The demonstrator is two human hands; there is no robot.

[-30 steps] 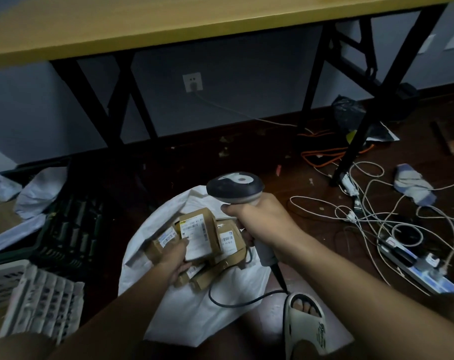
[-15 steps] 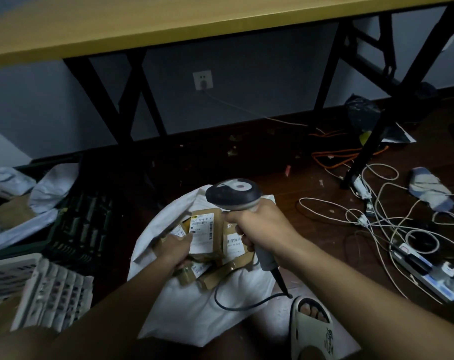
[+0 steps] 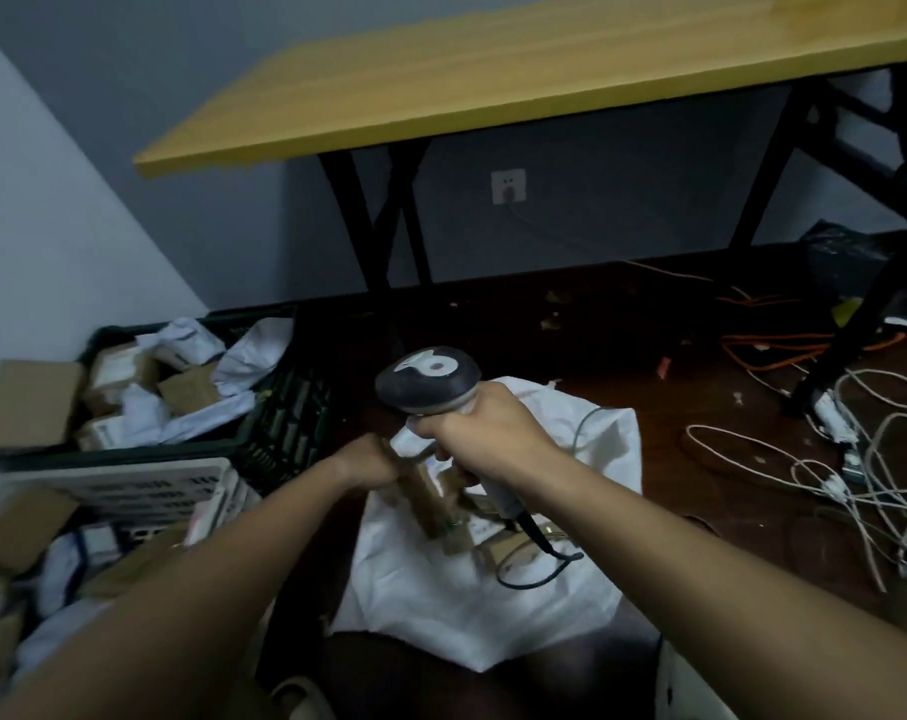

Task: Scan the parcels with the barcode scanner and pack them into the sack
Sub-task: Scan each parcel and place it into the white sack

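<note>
Both arms outstretched — hands [image 3: 371, 462] curled, adjacent

1 head-worn camera looks forward and down from above both forearms, close over the white sack [image 3: 493, 605] on the dark floor [image 3: 649, 407]. Its wide lens reaches a yellow table [image 3: 493, 70] ahead, the grey wall [image 3: 77, 200] at left and loose cables [image 3: 856, 459] at right

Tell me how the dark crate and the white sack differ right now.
The crate is dark, rigid and slotted; the sack is white, soft and crumpled. The crate stands by the wall on the person's left; the sack lies under both hands. The crate holds white mailers too; the sack shows only brown boxes. Both hold parcels.
</note>
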